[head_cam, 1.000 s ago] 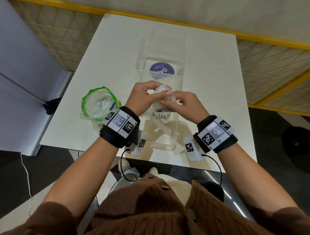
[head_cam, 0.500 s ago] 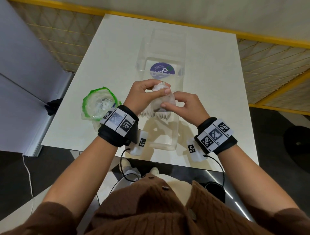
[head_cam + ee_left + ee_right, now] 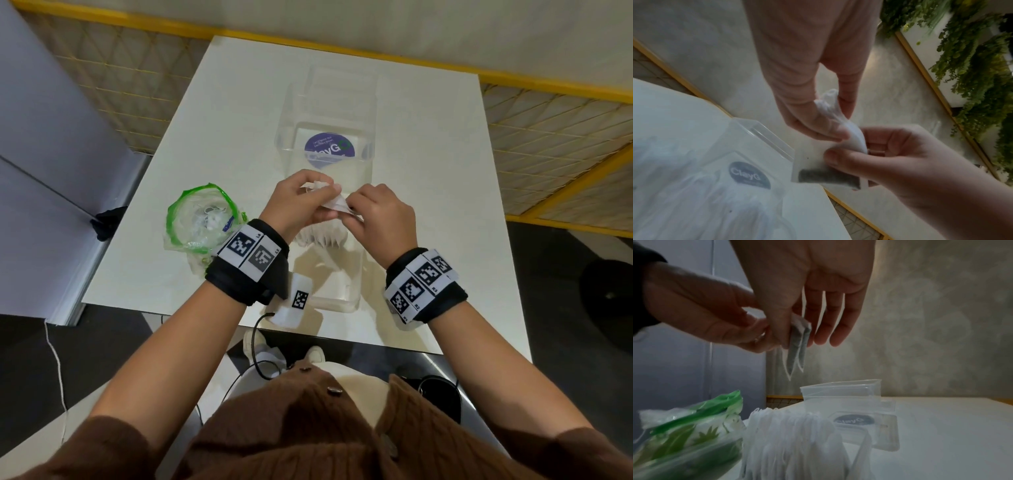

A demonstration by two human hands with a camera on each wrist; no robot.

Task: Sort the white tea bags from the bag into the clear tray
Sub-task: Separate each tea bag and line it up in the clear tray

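A white table [image 3: 212,144] stands on a dark floor [image 3: 582,308]. Yellow rails [image 3: 513,80] frame pale lattice panels [image 3: 548,137] at the far side and right. A grey-blue panel [image 3: 51,171] stands at the left, with a white cable [image 3: 56,370] trailing beside it. Green hanging foliage [image 3: 972,65] shows in the left wrist view. Near the table's near edge, two white shoes [image 3: 253,342] rest on the floor.

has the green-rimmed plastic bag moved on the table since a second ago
No. The green-rimmed plastic bag sits at the same spot near the white table's left edge, left of the clear tray.
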